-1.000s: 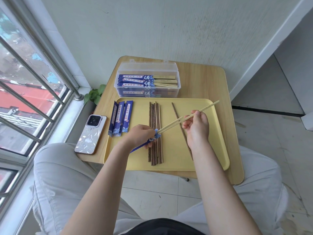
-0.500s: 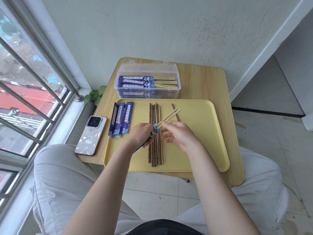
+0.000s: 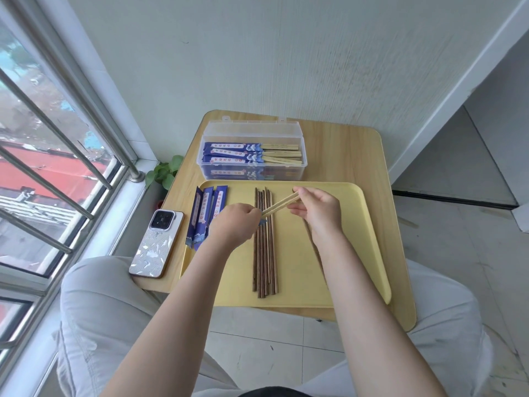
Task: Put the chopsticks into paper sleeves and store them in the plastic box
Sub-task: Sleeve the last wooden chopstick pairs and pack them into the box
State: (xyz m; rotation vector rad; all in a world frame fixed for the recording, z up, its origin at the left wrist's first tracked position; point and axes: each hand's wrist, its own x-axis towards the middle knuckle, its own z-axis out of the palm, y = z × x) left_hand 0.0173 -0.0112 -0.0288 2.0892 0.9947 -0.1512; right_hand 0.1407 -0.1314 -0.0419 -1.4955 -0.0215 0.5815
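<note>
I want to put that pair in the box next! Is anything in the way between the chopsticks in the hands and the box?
Nothing visible blocks the way. The light chopsticks are held above the tray, and the box just beyond it is open, lid back. Sleeved pairs already lie inside, with room on top.

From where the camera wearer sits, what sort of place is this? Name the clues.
Probably a home balcony or window nook: a barred window, a small wooden table against the wall, tiled floor.

- Light wooden tabletop (image 3: 343, 156) with rounded corners.
- Yellow tray (image 3: 337, 253) lies on it.
- Clear plastic box (image 3: 289, 173) stands just behind the tray.
- Phone (image 3: 157, 243) lies left of the tray.
</note>
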